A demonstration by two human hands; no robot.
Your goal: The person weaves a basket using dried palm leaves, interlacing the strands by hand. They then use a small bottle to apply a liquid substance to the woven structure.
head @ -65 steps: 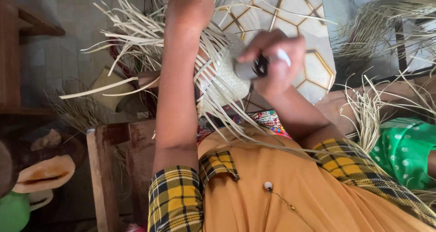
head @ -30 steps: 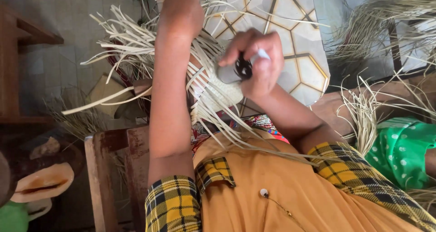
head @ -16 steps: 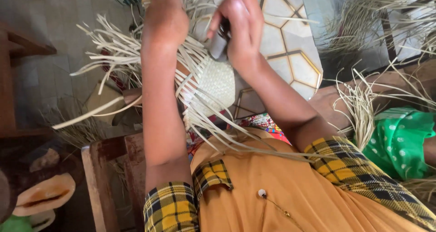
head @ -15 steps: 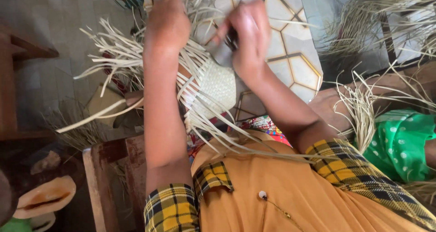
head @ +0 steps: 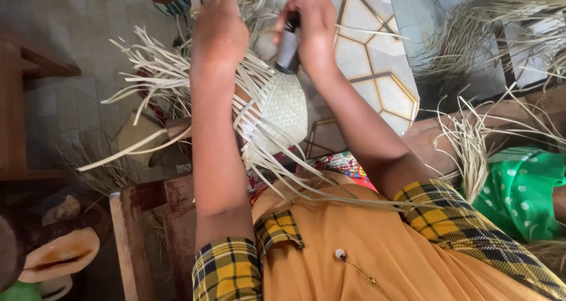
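One half-woven straw piece (head: 282,109), pale and rounded with a tight checker weave, sits at the middle of the view, and everything else is placed from it. Loose flat straw strips (head: 154,77) fan out from its edges to the left and trail down toward the person's orange top (head: 365,248).

The left hand (head: 219,33) is above and to the left of the woven piece, seen from the back, fingers curled down into the loose strips; what exactly it grips is hidden by the hand itself. The right hand (head: 313,24) is directly above the woven piece, closed around one small dark cylinder-shaped tool (head: 288,44), whose lower end reaches down to just above the weave's top edge.

Behind the woven piece, up and to the right, lies one pale cloth (head: 377,71) marked with gold-lined hexagons. Further right are two heaps of dry straw: one bundle (head: 471,153) level with the piece, another (head: 507,24) higher up. Low to the right is one green garment with white dots (head: 519,189), worn by another person.

To the left of and below the woven piece stands one reddish wooden frame (head: 138,218). Lower left again is one orange shell-like object (head: 59,257). No package, label or sign is visible anywhere
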